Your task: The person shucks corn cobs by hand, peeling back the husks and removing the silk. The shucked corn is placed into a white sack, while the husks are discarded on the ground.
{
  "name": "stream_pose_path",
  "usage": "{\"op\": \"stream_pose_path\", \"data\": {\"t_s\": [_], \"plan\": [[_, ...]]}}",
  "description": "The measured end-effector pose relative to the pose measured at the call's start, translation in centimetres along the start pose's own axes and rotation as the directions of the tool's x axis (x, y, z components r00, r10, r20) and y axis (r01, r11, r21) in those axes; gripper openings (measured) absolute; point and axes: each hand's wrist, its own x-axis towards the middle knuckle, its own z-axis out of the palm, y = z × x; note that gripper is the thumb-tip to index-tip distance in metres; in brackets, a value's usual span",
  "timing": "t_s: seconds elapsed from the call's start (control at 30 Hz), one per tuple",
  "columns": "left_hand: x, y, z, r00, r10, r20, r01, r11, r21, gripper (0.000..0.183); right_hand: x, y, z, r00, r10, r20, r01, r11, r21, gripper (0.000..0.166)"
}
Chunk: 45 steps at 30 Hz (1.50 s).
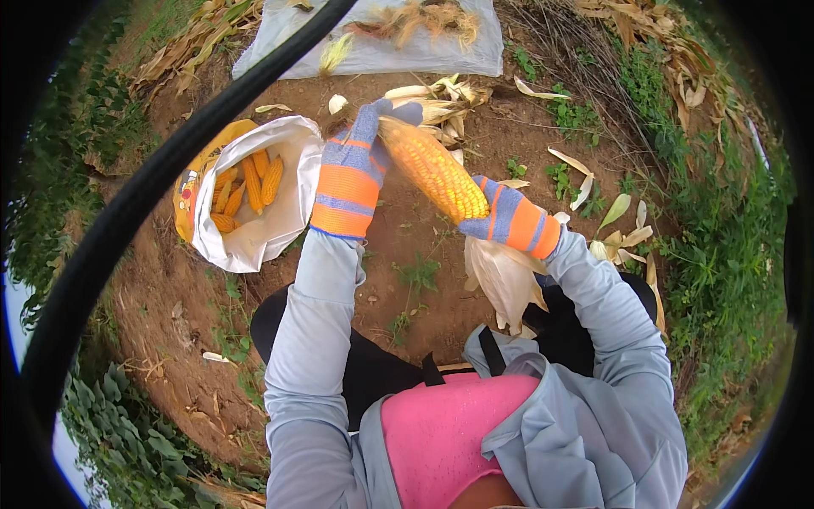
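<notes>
An ear of yellow corn [435, 170] slants between my gloved hands, its kernels bare and some silk at the upper end. My left hand [365, 153], in an orange and grey-blue glove, is at the silky tip with strands of silk by its fingers. My right hand [509, 213], gloved alike, is closed around the lower end. Pale husk leaves [505, 280] hang below my right hand. To the left stands a white-lined bag [254, 245] with its mouth wide, several husked ears [254, 181] inside.
A white plastic sheet [439, 60] with corn silk [420, 25] on it lies ahead. Stripped husks [445, 108] lie before it, and more husks [626, 245] are on the soil at right. Green weeds [718, 254] grow along the right. A black cable [159, 172] crosses the left of the view.
</notes>
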Motion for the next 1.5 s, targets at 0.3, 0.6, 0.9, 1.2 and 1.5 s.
{"op": "stream_pose_path", "data": {"t_s": [0.3,0.6,0.9,1.2,1.5], "plan": [[-0.2,-0.3,1.6,0.994,-0.108,-0.026,0.090,0.922,-0.376,0.033,-0.7,1.1,-0.3,0.998,-0.069,-0.006,0.069,0.997,-0.032,0.052],[-0.5,-0.7,0.7,0.987,-0.159,0.013,0.149,0.886,-0.439,0.034,-0.5,1.3,-0.8,0.995,-0.087,0.056,0.088,0.996,-0.008,0.057],[-1.3,-0.7,1.5,0.976,-0.167,-0.138,0.079,0.868,-0.491,0.029,0.0,3.0,0.2,0.990,-0.138,-0.033,0.136,0.990,-0.044,0.065],[-1.0,-1.1,1.9,0.954,-0.210,-0.216,0.016,0.751,-0.660,0.029,0.3,1.2,1.6,0.909,-0.301,-0.287,0.211,0.929,-0.305,0.060],[-0.5,-1.9,0.5,0.928,-0.278,-0.247,0.039,0.733,-0.679,0.034,1.3,3.1,2.1,0.878,-0.319,-0.356,0.185,0.914,-0.362,0.066]]}}
